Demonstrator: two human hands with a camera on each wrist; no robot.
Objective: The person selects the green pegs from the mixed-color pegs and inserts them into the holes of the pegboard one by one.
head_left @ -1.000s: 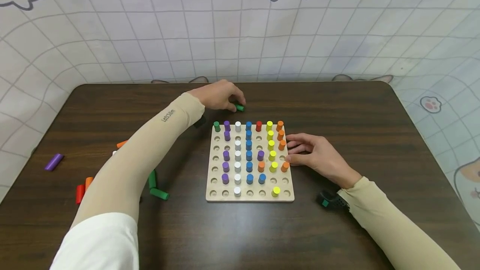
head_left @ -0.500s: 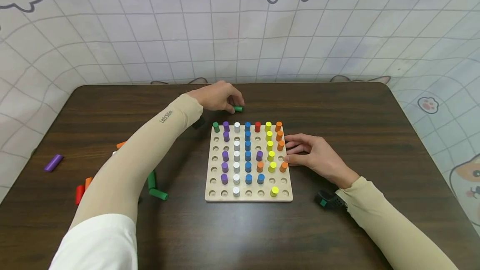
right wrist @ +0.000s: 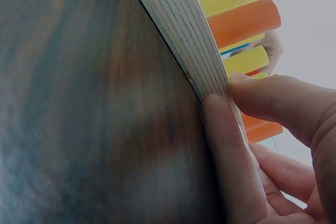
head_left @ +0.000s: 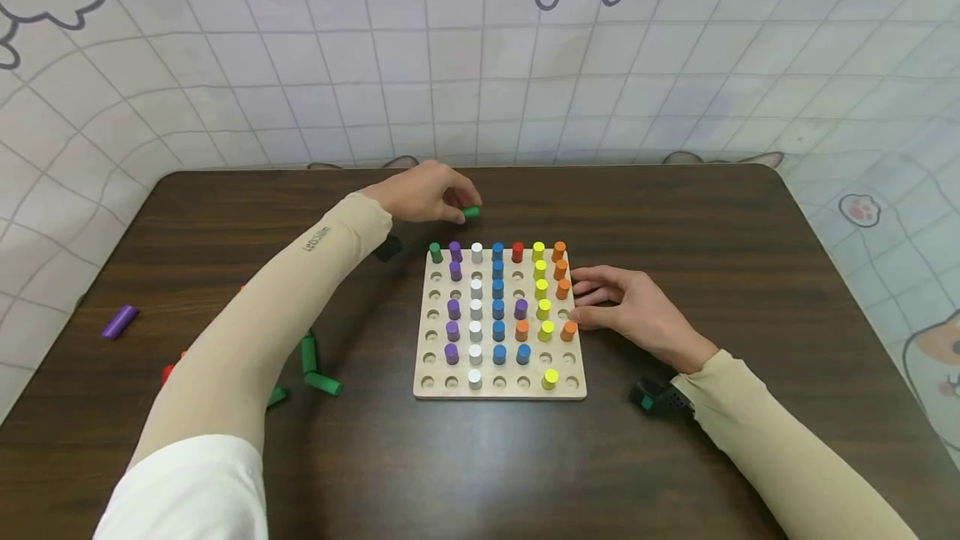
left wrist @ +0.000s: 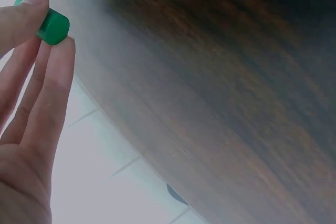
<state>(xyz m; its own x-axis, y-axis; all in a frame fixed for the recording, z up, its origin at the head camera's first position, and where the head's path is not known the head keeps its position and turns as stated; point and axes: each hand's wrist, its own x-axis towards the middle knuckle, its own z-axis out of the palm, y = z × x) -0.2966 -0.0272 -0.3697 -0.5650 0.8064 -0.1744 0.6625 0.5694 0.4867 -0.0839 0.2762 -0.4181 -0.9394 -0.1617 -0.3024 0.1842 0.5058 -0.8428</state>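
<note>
My left hand [head_left: 429,192], beyond the far edge of the wooden pegboard [head_left: 429,369], pinches a green peg [head_left: 471,212] between thumb and fingertips. The left wrist view shows this peg's round end [left wrist: 55,28] close up, held apart from the tabletop behind it. At the board's right side, my right hand [head_left: 647,312] holds the edge. In the right wrist view, the thumb [right wrist: 283,95] lies at the upper rim and a finger [right wrist: 231,150] against the side. Upright pegs stand in columns on the board: purple, white, blue, yellow and orange, with one green peg [head_left: 435,252] at the far-left corner.
Loose green pegs [head_left: 322,383] lie left of the board, partly under my left arm. A purple peg [head_left: 120,322] lies farther left. Red and orange pegs are mostly hidden by the sleeve. The dark table [head_left: 675,207] ends at a patterned cloth wall.
My left hand has shifted slightly left with the green peg, and its forearm now covers more of the loose pegs. My right hand stays at the board's edge.
</note>
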